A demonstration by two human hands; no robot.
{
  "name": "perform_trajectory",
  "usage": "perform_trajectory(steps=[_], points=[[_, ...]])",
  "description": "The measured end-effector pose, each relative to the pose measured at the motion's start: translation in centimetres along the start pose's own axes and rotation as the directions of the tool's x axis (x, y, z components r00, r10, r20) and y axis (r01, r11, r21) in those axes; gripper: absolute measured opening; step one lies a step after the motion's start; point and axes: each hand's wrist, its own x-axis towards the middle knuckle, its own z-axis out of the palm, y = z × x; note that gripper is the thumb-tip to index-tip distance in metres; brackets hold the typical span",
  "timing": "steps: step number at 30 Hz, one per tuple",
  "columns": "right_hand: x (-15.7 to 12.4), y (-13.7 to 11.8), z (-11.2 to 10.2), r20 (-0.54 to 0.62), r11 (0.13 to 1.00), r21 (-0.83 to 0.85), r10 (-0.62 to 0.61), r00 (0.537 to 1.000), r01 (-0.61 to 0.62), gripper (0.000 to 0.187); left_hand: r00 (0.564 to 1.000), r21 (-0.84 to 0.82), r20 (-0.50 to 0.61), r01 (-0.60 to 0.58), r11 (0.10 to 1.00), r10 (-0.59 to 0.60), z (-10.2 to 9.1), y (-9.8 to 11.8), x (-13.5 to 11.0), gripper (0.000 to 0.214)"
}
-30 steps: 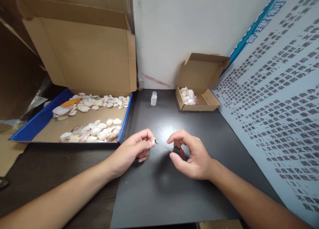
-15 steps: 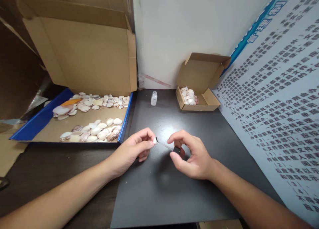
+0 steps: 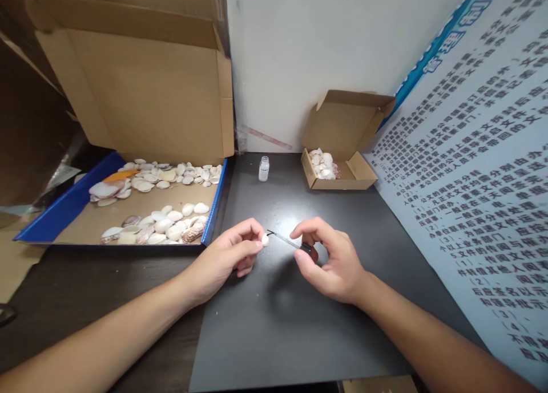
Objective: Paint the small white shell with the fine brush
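Pinched between the thumb and forefinger of my left hand (image 3: 240, 247) is a small white shell (image 3: 265, 240), partly covered by the fingertips. My right hand (image 3: 329, 260) grips the black cap of a thin applicator brush (image 3: 286, 240) with a clear stem. Its dark, forked-looking tip points left and is at the shell's upper edge; whether it touches cannot be made out. Behind the hands, a small clear bottle (image 3: 264, 169) with a printed label stands upright without a cap, near the wall.
To the left lies an open blue-sided cardboard box (image 3: 215, 196) holding many shells in two groups. A smaller open cardboard box (image 3: 342, 183) with shells stands at the back right. A printed board (image 3: 483, 153) leans along the right side of the dark grey mat (image 3: 257, 341).
The brush has shifted slightly in my right hand, its tip now at the shell's upper edge and its stem tilted differently. My left hand keeps the shell nearly in place.
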Motion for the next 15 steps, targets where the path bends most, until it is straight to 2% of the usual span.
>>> perform_trajectory(steps=[5, 9, 13, 15], points=[[-0.13, -0.07, 0.00, 0.058, 0.999, 0.040, -0.012, 0.998, 0.010, 0.022, 1.000, 0.005, -0.004, 0.009, 1.000, -0.009, -0.02, 0.08, -0.07, 0.011], [-0.09, 0.02, -0.04, 0.024, 0.999, 0.000, 0.035, 0.999, -0.035, 0.022, 1.000, 0.005, -0.009, 0.015, 1.000, -0.014, -0.02, 0.16, -0.08, 0.011], [-0.08, 0.00, -0.07, 0.030, 0.998, 0.049, -0.036, 0.999, 0.034, 0.022, 1.000, 0.010, -0.012, 0.025, 1.000, -0.024, 0.04, 0.21, -0.12, 0.012], [-0.06, -0.03, -0.03, 0.057, 0.999, 0.046, -0.028, 0.998, 0.025, 0.022, 1.000, 0.008, -0.014, 0.026, 1.000, -0.026, 0.07, 0.22, -0.15, 0.012]])
